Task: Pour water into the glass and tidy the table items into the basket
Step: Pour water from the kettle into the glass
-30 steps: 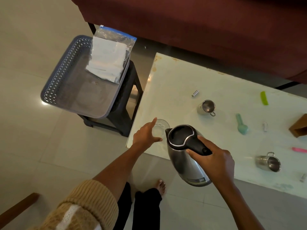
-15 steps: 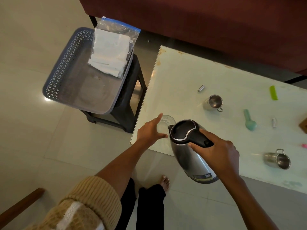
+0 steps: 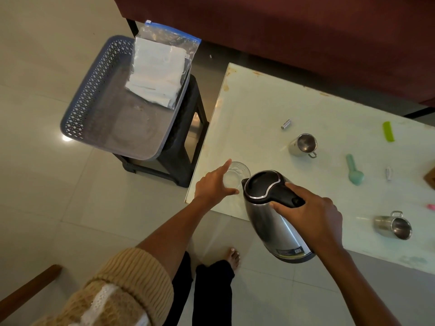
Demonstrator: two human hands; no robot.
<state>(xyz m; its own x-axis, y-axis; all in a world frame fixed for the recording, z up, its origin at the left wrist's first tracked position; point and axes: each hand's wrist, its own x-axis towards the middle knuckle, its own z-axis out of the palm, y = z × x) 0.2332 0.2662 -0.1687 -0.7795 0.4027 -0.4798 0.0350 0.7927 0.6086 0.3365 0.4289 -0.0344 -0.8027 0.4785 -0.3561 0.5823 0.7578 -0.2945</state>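
Right hand (image 3: 315, 217) grips the tilted kettle (image 3: 266, 224), spout at the glass (image 3: 240, 170) (left hand (image 3: 211, 188) holds it).

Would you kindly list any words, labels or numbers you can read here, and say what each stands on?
No text is legible.
kettle: a dark label near its base, too small to read.
small silver cylinder: markings on its side, blurred.
plastic bag: white papers inside, no readable print.
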